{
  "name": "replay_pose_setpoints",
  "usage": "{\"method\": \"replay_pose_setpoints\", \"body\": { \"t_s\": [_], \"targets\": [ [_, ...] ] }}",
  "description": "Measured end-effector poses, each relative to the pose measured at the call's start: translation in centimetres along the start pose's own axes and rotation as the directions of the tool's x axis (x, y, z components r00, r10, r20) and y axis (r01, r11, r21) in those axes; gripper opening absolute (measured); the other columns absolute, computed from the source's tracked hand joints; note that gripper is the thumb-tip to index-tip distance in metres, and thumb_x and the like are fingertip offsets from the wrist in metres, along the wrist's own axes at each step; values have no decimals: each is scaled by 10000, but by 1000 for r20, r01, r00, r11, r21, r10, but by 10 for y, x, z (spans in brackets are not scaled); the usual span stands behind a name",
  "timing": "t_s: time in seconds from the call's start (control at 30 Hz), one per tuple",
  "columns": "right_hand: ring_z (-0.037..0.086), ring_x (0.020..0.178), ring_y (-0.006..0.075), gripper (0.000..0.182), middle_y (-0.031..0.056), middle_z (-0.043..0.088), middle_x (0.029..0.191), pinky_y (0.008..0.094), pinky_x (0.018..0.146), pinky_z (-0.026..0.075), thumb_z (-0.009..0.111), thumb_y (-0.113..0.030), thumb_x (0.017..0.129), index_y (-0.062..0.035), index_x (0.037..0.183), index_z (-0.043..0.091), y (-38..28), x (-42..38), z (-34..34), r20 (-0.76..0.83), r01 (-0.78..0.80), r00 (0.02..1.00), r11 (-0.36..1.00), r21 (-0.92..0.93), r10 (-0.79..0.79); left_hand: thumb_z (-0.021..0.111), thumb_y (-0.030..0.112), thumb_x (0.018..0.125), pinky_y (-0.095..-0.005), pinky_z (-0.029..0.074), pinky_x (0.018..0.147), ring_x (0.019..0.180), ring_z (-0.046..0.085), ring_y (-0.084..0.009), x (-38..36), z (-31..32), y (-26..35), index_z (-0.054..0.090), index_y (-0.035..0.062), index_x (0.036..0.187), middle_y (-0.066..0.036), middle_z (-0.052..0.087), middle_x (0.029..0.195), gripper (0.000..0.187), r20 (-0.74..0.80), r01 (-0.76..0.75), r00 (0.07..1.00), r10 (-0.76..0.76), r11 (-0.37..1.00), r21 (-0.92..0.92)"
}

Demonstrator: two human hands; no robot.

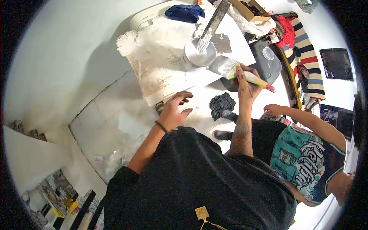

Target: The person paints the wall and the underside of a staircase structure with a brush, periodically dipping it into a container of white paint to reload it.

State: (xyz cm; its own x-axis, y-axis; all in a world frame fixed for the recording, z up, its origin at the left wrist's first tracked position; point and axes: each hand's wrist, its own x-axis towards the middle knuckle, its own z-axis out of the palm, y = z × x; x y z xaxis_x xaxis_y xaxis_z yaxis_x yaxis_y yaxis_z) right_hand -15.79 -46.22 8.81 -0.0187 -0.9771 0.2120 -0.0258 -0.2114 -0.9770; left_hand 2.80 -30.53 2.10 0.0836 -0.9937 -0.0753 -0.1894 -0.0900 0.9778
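Observation:
My right hand is closed round the pale yellow, red-ended handle of a wide putty knife. Its broad grey blade is smeared with white and lies just right of a white bucket. White paste shows inside the bucket, and a long flat stick coated in paste leans up out of it. My left hand hangs near the front edge of the table, its fingers loosely bent and apart, holding nothing.
A dark blue cloth lies at the table's back. Beside the table stands a black container with a clear cup on top. A person in a teal top is close on my right. A dark crumpled bag sits on the floor.

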Motion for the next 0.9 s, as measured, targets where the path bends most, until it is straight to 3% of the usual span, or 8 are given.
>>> {"method": "replay_pose_setpoints", "body": {
  "t_s": [0.33, 0.47, 0.57, 0.6, 0.63, 0.73, 0.83, 0.9],
  "targets": [
    [639, 660, 118, 299, 121, 678, 865, 222, 581, 532, 715, -107, 886, 109, 1075, 628, 27, 13, -22, 26, 8, 1000, 1000, 15, -8, 759, 78, 703, -391, 539, 878, 942, 660, -254, 81, 66, -14, 604, 143, 1132, -91, 198, 1565, 461, 118, -33, 993, 4, 970, 241],
    [657, 845, 164, 286, 141, 674, 990, 268, 742, 556, 703, 0, 837, 81, 1106, 646, 14, 25, -18, 230, 143, 962, 989, 36, -147, 760, 84, 698, -387, 539, 873, 935, 660, -244, 85, 68, -25, 604, 151, 1131, -92, 206, 1569, 465, 89, -29, 996, 9, 975, 220],
    [649, 933, 194, 382, 120, 656, 1036, 295, 778, 569, 693, 53, 766, 30, 1146, 662, 6, 40, -16, 582, 514, 749, 833, -206, -318, 764, 86, 692, -377, 540, 867, 934, 660, -233, 89, 70, -34, 607, 155, 1136, -96, 206, 1575, 476, 75, -31, 997, 12, 966, 257],
    [630, 995, 189, 451, 105, 625, 1097, 313, 787, 576, 637, 77, 747, -42, 1181, 677, 6, 34, -12, 630, 328, 747, 942, -72, -212, 765, 88, 691, -375, 540, 866, 937, 660, -230, 90, 69, -37, 607, 156, 1140, -98, 206, 1577, 480, 77, -24, 997, 3, 963, 267],
    [633, 1015, 200, 483, 103, 601, 1137, 338, 798, 574, 612, 62, 785, -132, 1223, 674, 6, 37, -14, 732, 429, 660, 885, -182, -169, 766, 91, 690, -372, 540, 864, 939, 660, -226, 91, 70, -39, 608, 157, 1143, -100, 206, 1579, 484, 78, -18, 997, -4, 961, 276],
    [620, 1032, 280, 456, 96, 605, 1141, 382, 870, 537, 601, -118, 804, -274, 1228, 670, 8, 40, -15, 891, 841, 399, 473, -262, -216, 768, 96, 697, -361, 544, 854, 961, 659, -222, 91, 69, -51, 612, 162, 1158, -104, 214, 1579, 491, 62, 3, 998, -23, 953, 302],
    [609, 1041, 271, 432, 101, 607, 1132, 386, 862, 525, 575, -188, 800, -239, 1217, 676, 12, 42, -22, 925, 943, 220, 310, -121, -308, 772, 90, 698, -342, 549, 839, 946, 656, -213, 91, 68, -67, 620, 154, 1143, -118, 216, 1577, 474, 71, -24, 997, 2, 954, 298],
    [612, 1025, 271, 430, 98, 615, 1114, 381, 847, 525, 586, -190, 789, -230, 1206, 683, -10, 41, -33, 940, 923, 232, 361, -132, -250, 771, 89, 700, -340, 550, 832, 941, 655, -208, 80, 66, -62, 622, 151, 1134, -122, 215, 1577, 464, 47, -13, 999, -1, 959, 283]
  ]
}}
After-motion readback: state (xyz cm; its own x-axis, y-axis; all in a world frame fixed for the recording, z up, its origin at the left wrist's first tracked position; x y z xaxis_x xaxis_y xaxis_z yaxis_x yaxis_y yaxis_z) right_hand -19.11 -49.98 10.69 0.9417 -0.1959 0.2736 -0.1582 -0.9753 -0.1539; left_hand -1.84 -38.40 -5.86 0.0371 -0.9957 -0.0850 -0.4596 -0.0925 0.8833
